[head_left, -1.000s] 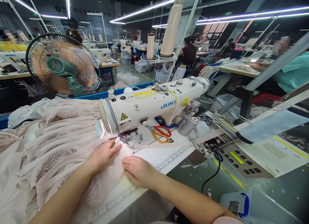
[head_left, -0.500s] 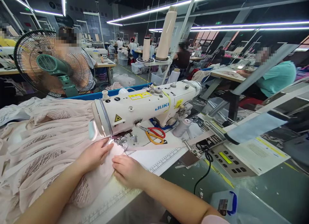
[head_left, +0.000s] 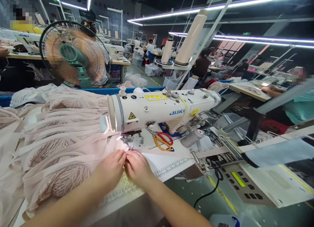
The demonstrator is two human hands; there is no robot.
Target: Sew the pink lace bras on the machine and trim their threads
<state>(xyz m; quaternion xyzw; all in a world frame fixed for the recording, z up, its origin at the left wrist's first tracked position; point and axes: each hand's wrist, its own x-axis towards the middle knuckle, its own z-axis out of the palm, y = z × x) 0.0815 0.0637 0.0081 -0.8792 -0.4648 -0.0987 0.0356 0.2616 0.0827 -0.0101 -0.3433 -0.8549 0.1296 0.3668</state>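
A white JUKI sewing machine (head_left: pixel 157 111) stands across the table, its lit needle end to the left. In front of its presser foot, my left hand (head_left: pixel 111 170) and my right hand (head_left: pixel 139 170) meet, fingertips almost touching. Both pinch the edge of a pale pink fabric piece (head_left: pixel 111 146) that runs under the needle area. My fingers hide the exact fold they hold. Left of the machine, a pile of pale pink lace-panelled garments (head_left: pixel 59 148) spreads over the table. Scissors (head_left: pixel 163 138) with red and yellow handles lie on the machine bed.
A ruler strip (head_left: pixel 174 163) runs along the table's front edge. At the right are a grey thread cone (head_left: pixel 192 137), a pale band (head_left: pixel 213 152) leading through a metal feeder, and a control panel (head_left: pixel 241 184). Behind stands a large fan (head_left: pixel 73 55); several people work farther back.
My left hand has come off the flat fabric and drawn back toward my right hand, and both now pinch the edge together. The camera view has turned slightly left.
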